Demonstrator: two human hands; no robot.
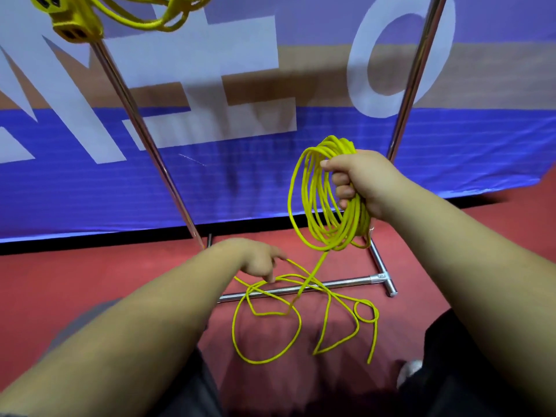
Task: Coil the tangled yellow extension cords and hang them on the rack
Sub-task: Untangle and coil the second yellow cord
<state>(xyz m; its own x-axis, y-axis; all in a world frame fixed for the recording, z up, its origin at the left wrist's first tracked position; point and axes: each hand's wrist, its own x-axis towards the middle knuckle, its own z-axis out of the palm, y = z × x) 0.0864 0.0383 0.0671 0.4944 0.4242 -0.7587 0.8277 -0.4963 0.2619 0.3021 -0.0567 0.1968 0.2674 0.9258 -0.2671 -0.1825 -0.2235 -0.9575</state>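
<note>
The right hand (358,183) clamps its fingers round the half-wound yellow coil (319,206) at three o'clock as the left hand (258,260), fingers curled down, grip unclear, meets the loose cord (267,361) tangled at six o'clock; drawing the next loop likely means freeing those crossings first.

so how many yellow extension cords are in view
2. One coiled cord hangs at top left with its outlet block. The other cord is part-coiled in the right hand, its loose tail on the floor, held by the left hand. More may be offscreen.
</note>
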